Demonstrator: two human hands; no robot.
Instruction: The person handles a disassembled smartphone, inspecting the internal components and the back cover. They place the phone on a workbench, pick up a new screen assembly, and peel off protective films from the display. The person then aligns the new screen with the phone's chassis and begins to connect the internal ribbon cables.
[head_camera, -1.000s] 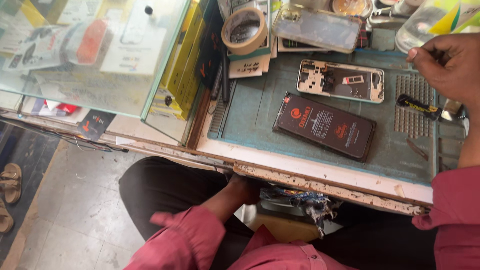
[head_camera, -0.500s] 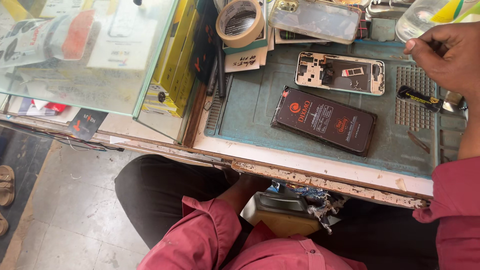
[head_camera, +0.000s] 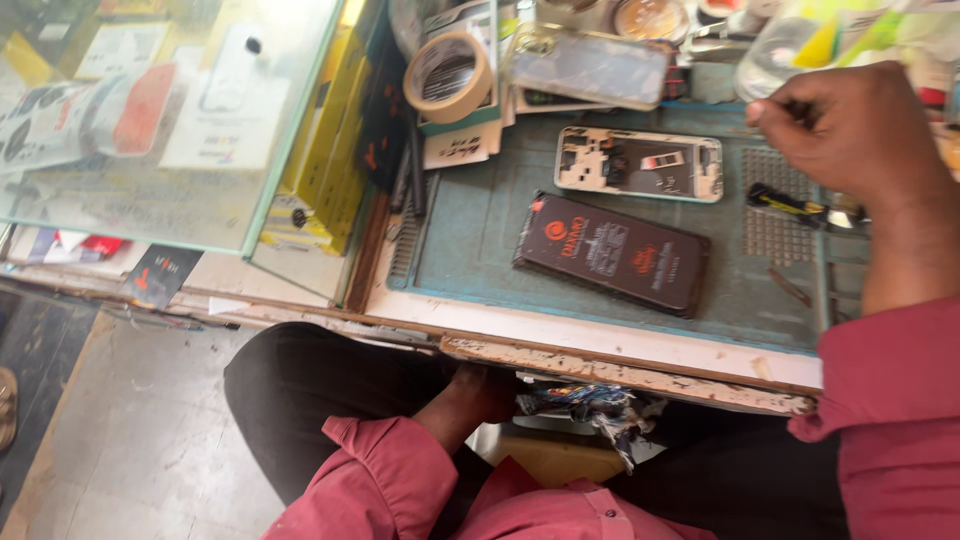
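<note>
Head view, only one I've got. My right hand (head_camera: 858, 140) is up at the far right of the bench, above the teal work mat (head_camera: 470, 235), fingers curled together. Something thin may be pinched at the fingertips; can't tell what, or whether it's really held. A yellow-and-black screwdriver (head_camera: 785, 203) lies on the mat just under that hand, partly hidden by the wrist.

My left hand (head_camera: 480, 385) is below the bench's chipped front edge (head_camera: 620, 372), mostly hidden by it; can't tell if it's closed on anything. Crumpled foil-like scrap (head_camera: 590, 405) sits just beside it under the edge.

Mat count: one dark phone battery (head_camera: 612, 252) mid-mat, tilted; one opened phone frame (head_camera: 640, 164) beyond it, apart. One roll of tan tape (head_camera: 447, 75) at the far left corner. One clear phone case (head_camera: 590, 68) along the far edge. Glass display case (head_camera: 160, 120) off the bench's left edge, with yellow boxes (head_camera: 320, 170) stacked between the two.
</note>
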